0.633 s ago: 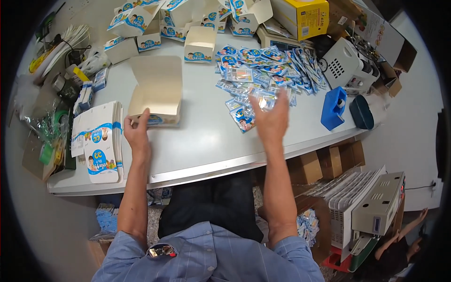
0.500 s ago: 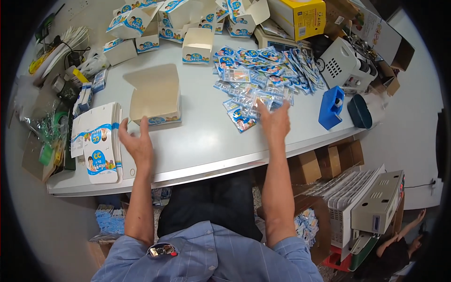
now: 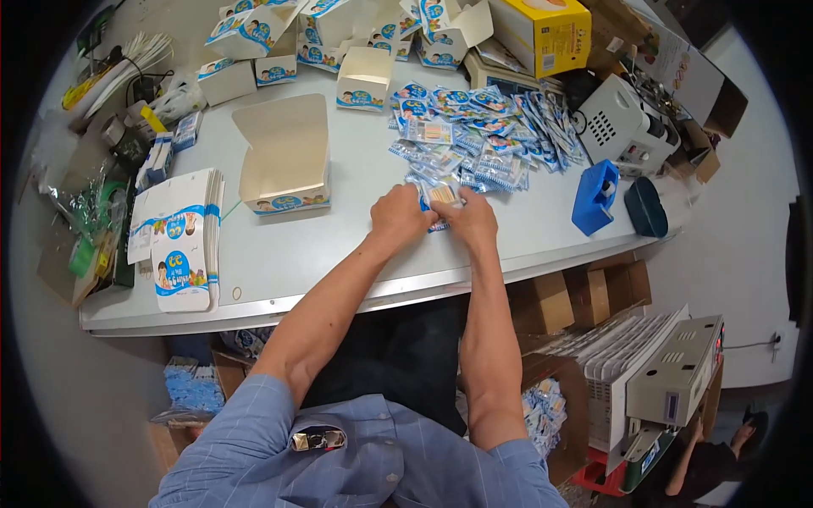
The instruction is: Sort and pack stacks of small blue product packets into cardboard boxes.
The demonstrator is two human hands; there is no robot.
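Note:
My left hand (image 3: 398, 216) and my right hand (image 3: 471, 218) sit close together on the white table (image 3: 339, 254), both gripping a small stack of blue and clear sachets (image 3: 440, 196) at the near edge of a spread pile of sachets (image 3: 474, 135). An open white carton (image 3: 284, 157) with blue print lies on the table to the left of my hands, its lid flap raised.
A stack of flat printed cartons (image 3: 179, 237) lies at the table's left end. Several folded small boxes (image 3: 364, 76) stand at the back. A blue tape dispenser (image 3: 595, 196) and a dark pouch (image 3: 648, 207) sit at right, with a white machine (image 3: 622, 127) behind them.
Both hands were apart, the left near the open carton and the right over the sachets. They have come together at the near edge of the sachet pile and closed on a small stack.

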